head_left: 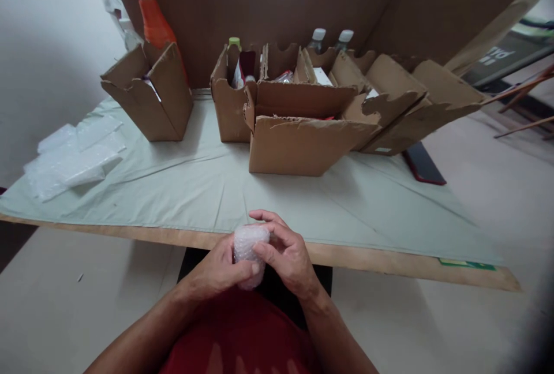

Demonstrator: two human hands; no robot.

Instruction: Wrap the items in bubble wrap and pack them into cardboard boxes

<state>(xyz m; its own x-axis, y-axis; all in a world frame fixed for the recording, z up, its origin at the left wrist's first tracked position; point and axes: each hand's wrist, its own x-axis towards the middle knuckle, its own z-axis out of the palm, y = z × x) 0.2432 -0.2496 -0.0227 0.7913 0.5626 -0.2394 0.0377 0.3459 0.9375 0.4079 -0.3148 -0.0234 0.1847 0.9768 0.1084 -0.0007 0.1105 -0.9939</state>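
Between my two hands, at the table's front edge, is a bundle wrapped in bubble wrap. What lies inside the wrap cannot be made out. My left hand is closed around its left side, the thumb lying across the front. From the right, my right hand grips it with the thumb pressed on its upper front, while one finger stretches out beyond the top. The bundle is held just above my lap.
Flat bubble wrap sheets lie on the left of the cloth-covered table. Cardboard bins line the back, holding packets and other items. An orange bottle stands behind the left bin. A dark flat object lies at the right edge.
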